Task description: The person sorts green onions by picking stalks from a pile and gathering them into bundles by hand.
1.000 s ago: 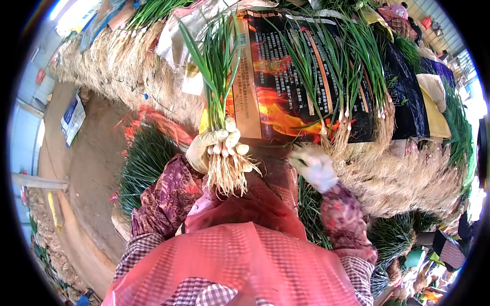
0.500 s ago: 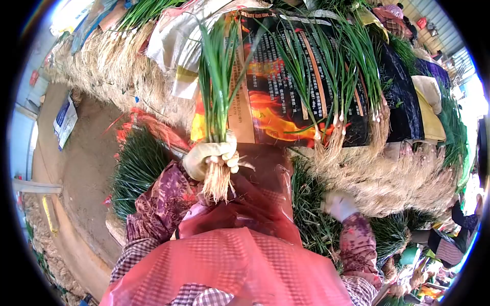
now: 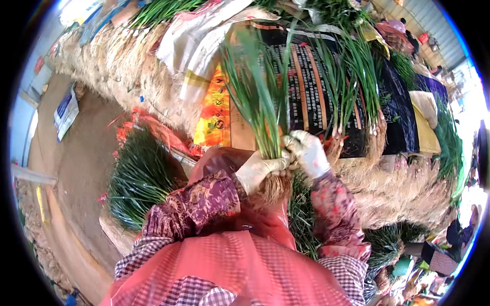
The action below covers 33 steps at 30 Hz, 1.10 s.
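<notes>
At left, a dark green bundle point(image 3: 137, 178) rests below torn red netting point(image 3: 155, 125). Next, the gloved left hand point(image 3: 259, 171) is closed around a bunch of green onions point(image 3: 255, 104), leaves pointing up and away, roots hanging below the fist, in front of the printed sack point(image 3: 303, 84). Just to its right, the gloved right hand point(image 3: 309, 153) has bent fingers against the bunch's base; whether it pinches anything I cannot tell. Farther right, loose onions point(image 3: 347, 102) lie on the sack, above a rooty pile point(image 3: 393, 188). The step in hand looks like gathering or tidying the bunch; the next move calls for a firm left grip and careful right fingers.
</notes>
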Each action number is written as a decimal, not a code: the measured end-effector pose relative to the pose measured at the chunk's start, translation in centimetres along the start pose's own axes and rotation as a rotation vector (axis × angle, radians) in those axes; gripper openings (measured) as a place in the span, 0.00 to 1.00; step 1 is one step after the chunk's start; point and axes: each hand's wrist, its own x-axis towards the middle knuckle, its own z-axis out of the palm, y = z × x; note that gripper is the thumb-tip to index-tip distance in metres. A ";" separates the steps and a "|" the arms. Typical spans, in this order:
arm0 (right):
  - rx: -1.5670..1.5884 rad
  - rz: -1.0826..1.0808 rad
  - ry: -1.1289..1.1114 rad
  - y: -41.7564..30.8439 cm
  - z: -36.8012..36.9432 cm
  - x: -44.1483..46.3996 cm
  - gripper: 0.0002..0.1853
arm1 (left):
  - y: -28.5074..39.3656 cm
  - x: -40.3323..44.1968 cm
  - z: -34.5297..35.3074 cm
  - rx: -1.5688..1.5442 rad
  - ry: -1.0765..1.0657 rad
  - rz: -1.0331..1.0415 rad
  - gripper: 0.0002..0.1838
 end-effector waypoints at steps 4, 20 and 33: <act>-0.466 -0.186 0.095 -1.6 -0.4 -2.2 0.07 | -0.6 -0.7 0.0 -0.209 -0.061 -0.012 0.08; -0.144 0.468 0.174 -2.2 -13.2 1.5 0.13 | 1.0 -1.1 1.8 -0.296 -0.083 -0.160 0.10; -0.905 -0.477 0.054 -3.1 -3.4 -3.9 0.09 | -1.8 0.5 2.3 -0.112 -0.110 0.001 0.08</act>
